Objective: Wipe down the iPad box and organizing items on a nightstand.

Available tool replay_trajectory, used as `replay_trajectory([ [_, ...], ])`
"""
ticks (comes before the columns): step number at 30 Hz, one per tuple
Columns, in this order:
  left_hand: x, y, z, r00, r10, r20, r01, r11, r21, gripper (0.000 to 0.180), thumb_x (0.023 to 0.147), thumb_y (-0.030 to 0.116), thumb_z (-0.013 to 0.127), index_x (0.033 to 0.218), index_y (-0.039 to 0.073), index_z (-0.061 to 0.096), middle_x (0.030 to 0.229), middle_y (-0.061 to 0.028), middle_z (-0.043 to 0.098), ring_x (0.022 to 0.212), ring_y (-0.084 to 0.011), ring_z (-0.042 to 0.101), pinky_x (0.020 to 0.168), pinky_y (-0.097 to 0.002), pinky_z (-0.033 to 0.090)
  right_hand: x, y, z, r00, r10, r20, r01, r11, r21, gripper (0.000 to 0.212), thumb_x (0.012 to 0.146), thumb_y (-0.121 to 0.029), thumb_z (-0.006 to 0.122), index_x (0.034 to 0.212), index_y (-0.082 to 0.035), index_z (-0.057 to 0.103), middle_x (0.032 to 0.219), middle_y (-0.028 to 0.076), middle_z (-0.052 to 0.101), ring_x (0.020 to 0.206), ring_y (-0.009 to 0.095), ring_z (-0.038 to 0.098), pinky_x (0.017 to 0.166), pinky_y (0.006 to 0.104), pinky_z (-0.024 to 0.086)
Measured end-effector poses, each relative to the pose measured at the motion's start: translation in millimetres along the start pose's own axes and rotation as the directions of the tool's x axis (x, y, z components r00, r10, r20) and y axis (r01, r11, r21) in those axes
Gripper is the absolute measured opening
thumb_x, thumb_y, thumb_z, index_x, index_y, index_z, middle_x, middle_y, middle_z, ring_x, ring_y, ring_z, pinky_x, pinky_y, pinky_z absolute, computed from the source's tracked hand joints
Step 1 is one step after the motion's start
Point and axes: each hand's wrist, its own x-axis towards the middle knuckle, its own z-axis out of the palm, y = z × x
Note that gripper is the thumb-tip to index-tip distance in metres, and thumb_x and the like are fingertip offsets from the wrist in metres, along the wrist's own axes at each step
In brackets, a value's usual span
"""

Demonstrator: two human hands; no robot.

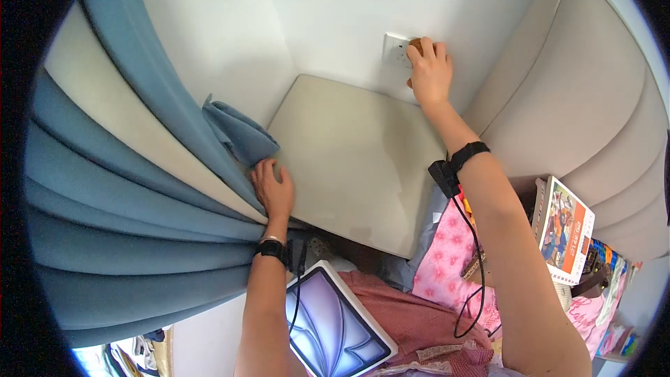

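At the wall, my right hand [430,73] is closed around a small brown thing [416,45] that shows only at its edges, so its kind is hidden. It is held against or just in front of the right side of a white wall socket [395,50]. My left hand [273,185] lies at the left edge of a beige tabletop [335,146], thumb apart from the fingers, touching the blue curtain [160,146]. Just above those fingers a folded flap of blue fabric [241,131] rests over the tabletop's edge. Both wrists wear black straps with cables.
A beige padded headboard [565,63] rises on the right. Below it a boxed item with an orange picture cover [564,230] stands on pink patterned bedding [453,251]. A white box with a purple picture [338,324] lies by my left forearm, next to dusty-red fabric [412,314].
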Motion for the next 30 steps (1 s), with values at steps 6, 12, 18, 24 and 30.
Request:
replay_trajectory([
  [6,5,3,-1,1.0,0.007,-0.019,-0.007,1.0,-0.016,0.024,0.087,0.011,0.064,0.109,0.001,0.06,0.117,-0.0151,0.059,0.114,-0.0371,0.051,0.102,-0.0467,0.041,-55,-11,25,0.874,0.218,0.433,-0.23,0.973,-0.026,0.019,0.082,-0.011,0.07,0.1,-0.015,0.075,0.111,0.006,0.061,0.107,0.029,0.059,0.085,0.0441,0.054],
  [12,-6,-12,1,0.993,-0.055,0.108,0.051,0.998,0.045,0.029,0.088,0.012,0.064,0.115,0.001,0.059,0.122,-0.017,0.058,0.118,-0.0379,0.05,0.104,-0.0471,0.039,-92,-29,-32,0.23,-0.065,0.971,-0.958,0.162,0.238,0.031,0.08,-0.005,0.068,0.11,-0.005,0.073,0.095,0.007,0.072,0.08,0.019,0.068,0.072,0.0338,0.056],
  [18,7,25,-30,0.87,-0.271,0.412,0.325,0.943,-0.066,0.049,0.088,0.024,0.067,0.132,0.006,0.058,0.125,-0.0185,0.064,0.125,-0.0367,0.052,0.106,-0.0446,0.041,-109,-51,-87,0.216,-0.255,0.943,-0.948,-0.288,0.139,0.028,0.082,-0.006,0.064,0.11,0.0,0.067,0.093,0.011,0.071,0.079,0.023,0.069,0.069,0.0385,0.058],
  [24,-81,113,-154,0.927,0.021,0.375,0.138,0.909,-0.394,0.037,0.091,0.023,0.069,0.124,0.006,0.064,0.122,-0.0167,0.066,0.122,-0.0334,0.056,0.105,-0.0396,0.042,-114,-90,-80,0.221,-0.438,0.871,-0.929,-0.366,0.051,0.023,0.087,-0.009,0.067,0.108,-0.002,0.062,0.091,0.01,0.068,0.077,0.023,0.068,0.066,0.0391,0.058],
  [30,-249,64,-290,0.854,-0.478,0.205,0.517,0.824,-0.233,0.042,0.095,0.023,0.067,0.13,0.002,0.056,0.127,-0.018,0.062,0.118,-0.0307,0.058,0.102,-0.0397,0.044,-144,-108,-128,0.186,-0.561,0.807,-0.983,-0.117,0.145,0.039,0.085,-0.026,0.081,0.111,-0.002,0.064,0.094,0.005,0.069,0.076,0.015,0.067,0.067,0.0314,0.055],
])
